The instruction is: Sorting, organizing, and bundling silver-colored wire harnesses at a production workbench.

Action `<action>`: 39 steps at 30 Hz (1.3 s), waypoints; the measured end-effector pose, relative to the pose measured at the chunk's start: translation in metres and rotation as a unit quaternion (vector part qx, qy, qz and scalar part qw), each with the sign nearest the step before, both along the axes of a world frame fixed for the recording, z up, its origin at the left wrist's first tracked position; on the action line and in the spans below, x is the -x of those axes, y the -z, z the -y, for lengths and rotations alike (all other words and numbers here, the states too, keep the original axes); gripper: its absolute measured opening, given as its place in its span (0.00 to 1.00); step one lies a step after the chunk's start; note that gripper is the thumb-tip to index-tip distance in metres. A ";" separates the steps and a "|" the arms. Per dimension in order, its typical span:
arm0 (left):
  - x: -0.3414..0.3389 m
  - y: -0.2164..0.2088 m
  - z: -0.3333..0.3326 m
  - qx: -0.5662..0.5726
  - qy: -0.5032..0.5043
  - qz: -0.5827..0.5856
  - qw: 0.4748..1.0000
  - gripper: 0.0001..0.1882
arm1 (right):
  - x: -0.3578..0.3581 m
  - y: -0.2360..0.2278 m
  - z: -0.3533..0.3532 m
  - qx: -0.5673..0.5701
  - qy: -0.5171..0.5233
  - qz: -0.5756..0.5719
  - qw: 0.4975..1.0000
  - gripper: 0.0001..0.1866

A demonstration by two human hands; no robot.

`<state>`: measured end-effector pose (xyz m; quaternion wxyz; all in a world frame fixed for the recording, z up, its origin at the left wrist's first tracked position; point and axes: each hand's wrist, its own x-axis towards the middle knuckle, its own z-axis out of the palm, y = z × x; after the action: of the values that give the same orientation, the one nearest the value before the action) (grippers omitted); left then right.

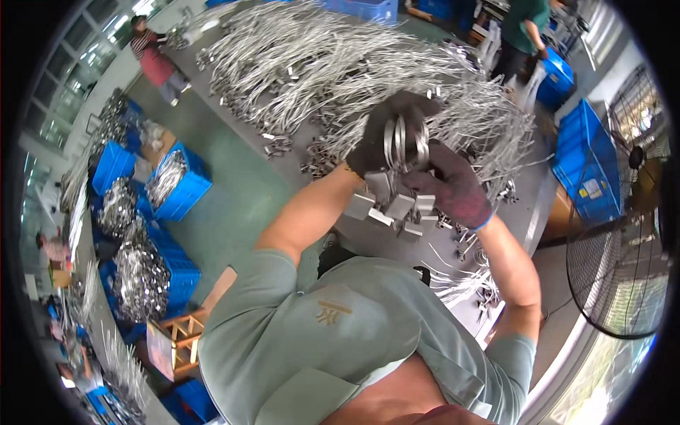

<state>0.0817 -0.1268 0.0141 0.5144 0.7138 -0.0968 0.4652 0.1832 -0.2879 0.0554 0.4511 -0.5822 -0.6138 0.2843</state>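
Note:
Both my hands wear dark gloves and come together above the grey work table (283, 166). Between them is a bundle of shiny metal strips (398, 145), bent into loops, with flat rectangular metal pieces (400, 207) hanging from its lower end. My left hand (379, 134) is closed round the upper left of the loops. My right hand (457, 185) is closed on the bundle's right side, its fingers near the flat pieces. The fingertips are partly hidden by the metal. Beyond the hands lies a large heap of long thin metal strips (304, 57).
Blue crates (185, 191) filled with metal parts stand to the left, beside the green floor (237, 184). On the right are a large blue crate (584, 163) and a caged fan (623, 276). One person (152, 60) stands at far left, another (524, 32) at far right.

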 end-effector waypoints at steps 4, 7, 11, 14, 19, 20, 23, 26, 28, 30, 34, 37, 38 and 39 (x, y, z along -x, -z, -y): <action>0.017 -0.032 0.017 0.324 0.154 -0.206 0.911 0.14 | -0.011 -0.001 0.004 -0.030 -0.087 0.062 0.994 0.14; 0.046 -0.064 0.026 0.199 0.265 -0.212 0.919 0.18 | -0.020 -0.021 0.004 -0.149 -0.160 0.165 0.962 0.14; 0.069 -0.080 0.009 -0.074 0.229 -0.346 0.907 0.15 | -0.032 -0.057 0.009 0.072 -0.264 0.186 0.944 0.14; 0.100 -0.073 -0.032 -0.138 0.049 -0.411 0.900 0.14 | -0.073 -0.093 0.022 0.347 -0.037 0.163 0.923 0.17; 0.099 -0.051 -0.035 0.233 0.011 -0.216 0.948 0.09 | -0.123 -0.124 0.016 -0.100 0.344 0.457 0.814 0.17; 0.087 -0.036 -0.035 0.298 0.017 -0.133 0.945 0.09 | -0.126 -0.115 0.017 -0.215 0.340 0.420 0.814 0.18; 0.065 0.010 -0.048 0.267 -0.109 -0.077 0.955 0.09 | -0.056 -0.034 -0.023 -0.196 0.028 0.161 0.967 0.19; 0.051 -0.028 -0.001 0.182 -0.134 -0.128 0.966 0.10 | 0.031 0.000 -0.039 -0.136 0.051 0.114 0.983 0.16; 0.048 -0.020 -0.008 0.258 -0.103 -0.097 0.956 0.11 | 0.028 0.007 -0.045 -0.141 0.007 0.128 0.982 0.11; 0.055 -0.024 -0.008 -0.047 -0.193 -0.183 0.963 0.11 | 0.021 0.027 -0.044 -0.250 0.005 0.095 0.964 0.13; 0.078 -0.012 -0.027 -0.160 -0.161 -0.232 0.946 0.08 | -0.037 0.005 -0.023 0.010 -0.138 -0.045 0.989 0.17; 0.095 -0.003 -0.054 -0.123 -0.270 -0.263 0.918 0.06 | -0.179 -0.051 0.009 -0.015 0.134 0.396 0.908 0.22; 0.102 -0.004 -0.053 -0.068 -0.314 -0.295 0.900 0.07 | -0.225 -0.072 0.030 0.024 0.233 0.699 0.676 0.19; 0.102 0.000 -0.060 -0.067 -0.320 -0.294 0.898 0.07 | -0.239 -0.098 0.044 -0.064 0.317 0.731 0.601 0.19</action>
<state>-0.0204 -0.0671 0.0136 0.2940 0.8434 0.2611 0.3662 0.4218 -0.3317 0.1532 -0.0505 -0.7232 -0.5323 -0.4371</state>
